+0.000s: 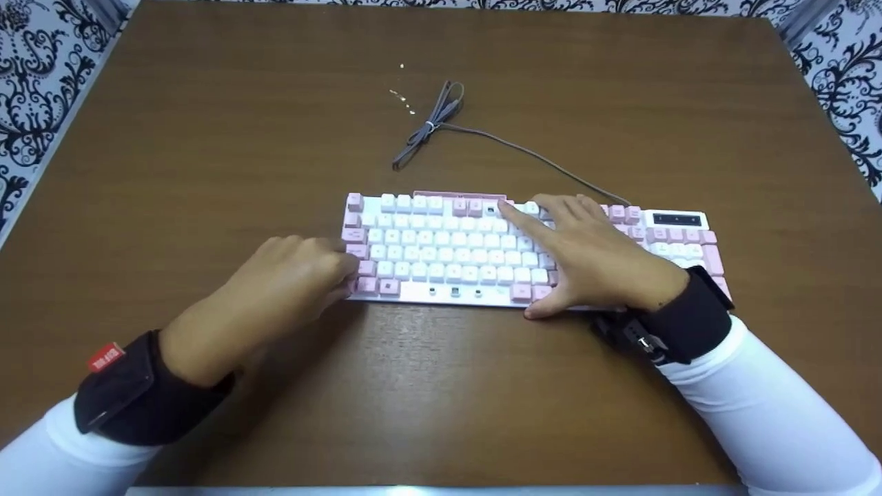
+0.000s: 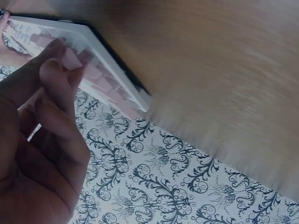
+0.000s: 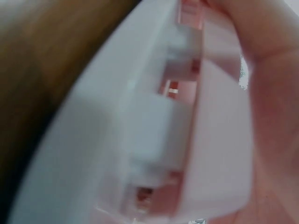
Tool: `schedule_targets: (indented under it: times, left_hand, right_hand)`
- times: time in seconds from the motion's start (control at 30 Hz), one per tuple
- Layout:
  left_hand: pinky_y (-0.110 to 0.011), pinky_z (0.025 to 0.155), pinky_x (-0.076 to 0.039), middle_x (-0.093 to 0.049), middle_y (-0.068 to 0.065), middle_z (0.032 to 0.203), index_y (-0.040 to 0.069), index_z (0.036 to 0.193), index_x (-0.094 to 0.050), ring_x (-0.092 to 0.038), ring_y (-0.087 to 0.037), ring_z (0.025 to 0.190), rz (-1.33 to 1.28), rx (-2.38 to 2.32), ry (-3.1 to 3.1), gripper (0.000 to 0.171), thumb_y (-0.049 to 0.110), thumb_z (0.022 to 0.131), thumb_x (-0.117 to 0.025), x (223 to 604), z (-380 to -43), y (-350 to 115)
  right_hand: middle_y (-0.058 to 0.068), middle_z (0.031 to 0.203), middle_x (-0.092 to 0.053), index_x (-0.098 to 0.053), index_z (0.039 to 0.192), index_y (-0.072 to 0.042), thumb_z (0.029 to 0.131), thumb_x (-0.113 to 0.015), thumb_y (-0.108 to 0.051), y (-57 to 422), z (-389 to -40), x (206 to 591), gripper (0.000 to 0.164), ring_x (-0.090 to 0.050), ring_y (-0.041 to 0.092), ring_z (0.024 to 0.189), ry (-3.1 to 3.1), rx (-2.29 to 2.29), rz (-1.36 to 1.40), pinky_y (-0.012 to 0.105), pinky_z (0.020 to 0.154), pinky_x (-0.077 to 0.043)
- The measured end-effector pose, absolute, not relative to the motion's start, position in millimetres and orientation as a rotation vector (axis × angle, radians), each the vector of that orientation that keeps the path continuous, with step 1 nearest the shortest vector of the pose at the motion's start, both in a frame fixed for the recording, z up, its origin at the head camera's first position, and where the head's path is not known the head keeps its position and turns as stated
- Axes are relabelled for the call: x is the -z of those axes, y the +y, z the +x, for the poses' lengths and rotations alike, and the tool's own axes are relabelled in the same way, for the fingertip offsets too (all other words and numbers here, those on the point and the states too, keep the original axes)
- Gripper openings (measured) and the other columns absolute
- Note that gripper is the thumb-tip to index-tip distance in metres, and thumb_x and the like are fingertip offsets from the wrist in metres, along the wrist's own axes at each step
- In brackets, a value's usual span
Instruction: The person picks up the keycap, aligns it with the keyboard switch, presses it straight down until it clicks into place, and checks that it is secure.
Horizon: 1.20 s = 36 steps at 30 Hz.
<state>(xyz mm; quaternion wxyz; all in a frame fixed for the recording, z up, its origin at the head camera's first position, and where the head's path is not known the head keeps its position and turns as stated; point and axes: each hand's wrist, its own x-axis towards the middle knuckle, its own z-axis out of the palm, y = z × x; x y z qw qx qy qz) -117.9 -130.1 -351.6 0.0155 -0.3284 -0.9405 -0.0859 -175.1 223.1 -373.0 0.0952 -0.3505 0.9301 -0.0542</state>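
Note:
A white and pink keyboard (image 1: 441, 238) lies on the table with its keys up. At its lower left corner, my left hand (image 1: 293, 275) has its fingers curled. In the left wrist view its thumb and fingertips pinch a pink keycap (image 2: 71, 60); whether that cap still sits on its switch I cannot tell. My right hand (image 1: 599, 255) rests spread across the keyboard's right part, thumb at the front edge and fingers reaching to the back, covering several keys. Bare switches (image 1: 455, 292) show in the bottom row's middle, and another bare switch (image 1: 490, 210) in the top row.
A grey cable (image 1: 544, 160) runs from the keyboard's back to a tied bundle (image 1: 431, 127). Small pale specks (image 1: 403, 98) lie beside it. The brown wooden table (image 1: 241, 138) stands on a floor with a black-and-white scroll pattern (image 1: 34, 89).

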Motion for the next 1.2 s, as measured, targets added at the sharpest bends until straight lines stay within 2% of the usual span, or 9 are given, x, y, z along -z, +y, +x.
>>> schedule_targets:
  times: [0.23,0.5,0.93,1.2]
  left_hand:
    - [-0.028,0.050,-0.040,-0.054,0.002,0.063,0.011,0.066,-0.060,-0.045,-0.011,0.054,-1.102,0.338,-2.938,0.024,0.001,0.079,-0.078,353.0,-121.1,-135.2]
    - [-0.027,0.051,-0.039,-0.053,0.002,0.063,0.011,0.065,-0.059,-0.044,-0.012,0.055,-1.113,0.345,-2.946,0.026,0.000,0.078,-0.078,353.4,-122.1,-135.7]
    - [-0.030,0.053,-0.042,-0.057,0.001,0.063,0.009,0.069,-0.064,-0.047,-0.013,0.056,-1.056,0.383,-3.030,0.020,0.001,0.080,-0.078,349.2,-122.8,-134.9]
    - [-0.035,0.047,-0.039,-0.054,0.001,0.059,0.010,0.067,-0.063,-0.043,-0.014,0.050,-1.026,0.323,-2.869,0.020,0.004,0.083,-0.074,356.0,-116.1,-134.1]
  right_hand:
    - [0.020,0.154,-0.031,-0.008,0.162,-0.029,0.061,-0.081,-0.070,220.6,-175.0,373.3,0.131,-0.027,0.036,0.145,2.738,0.157,-1.038,0.058,0.120,-0.015]
    - [0.020,0.153,-0.032,-0.010,0.161,-0.028,0.061,-0.082,-0.069,219.8,-175.6,372.1,0.131,-0.028,0.035,0.143,2.752,0.151,-1.046,0.056,0.119,-0.018]
    - [0.020,0.152,-0.032,-0.010,0.162,-0.028,0.061,-0.083,-0.067,220.0,-175.3,370.6,0.130,-0.030,0.036,0.142,2.747,0.150,-1.049,0.057,0.117,-0.020]
    - [0.021,0.153,-0.032,-0.011,0.161,-0.029,0.061,-0.084,-0.067,223.4,-175.5,372.4,0.130,-0.029,0.039,0.142,2.754,0.158,-1.032,0.059,0.116,-0.020]
